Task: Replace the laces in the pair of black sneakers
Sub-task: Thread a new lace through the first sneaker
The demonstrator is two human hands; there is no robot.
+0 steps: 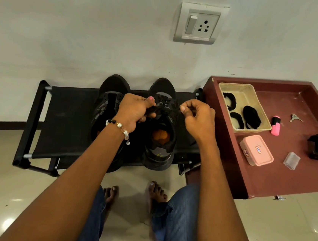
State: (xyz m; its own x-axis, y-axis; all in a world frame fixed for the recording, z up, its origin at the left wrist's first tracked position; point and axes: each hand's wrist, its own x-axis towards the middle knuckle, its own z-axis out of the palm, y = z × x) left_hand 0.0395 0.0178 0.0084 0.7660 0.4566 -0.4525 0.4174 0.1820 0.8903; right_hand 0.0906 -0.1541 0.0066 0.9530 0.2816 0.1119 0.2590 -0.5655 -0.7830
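Step in hand, as judged: lacing the right-hand sneaker (162, 120) of the black pair; whether drawing an old lace out or threading a new one in, not determinable here.

- Left hand (135, 110): curling round the eyelet area, pinching dark lace (153, 108) or tongue material between thumb and fingers.
- Right hand (196, 116): fingers curled, thumb and forefinger pinching a thin lace end just beside the shoe's right edge.
- Right-hand sneaker: sitting upright on the black fabric rack (68, 122), toe toward the wall, heel overhanging the near rail; orange insole showing.
- Left-hand sneaker (108, 102): lying just beside its mate, touching or nearly so, partly hidden under the left forearm; eyelets looking unlaced.
- Spare black lace bundles (251, 115): lying in a clear tub (246, 88) on the maroon tray table (286, 174), well apart from the hands.

Next move, as judged: pulling both ends even, then feeding the following eyelet pair, steadying the shoe meanwhile.

Edges and room: wall close behind the toes; table edge crowding the right elbow side; bare rack fabric lying open to the left; overhanging heel risking a tip toward the floor under hard pulling.
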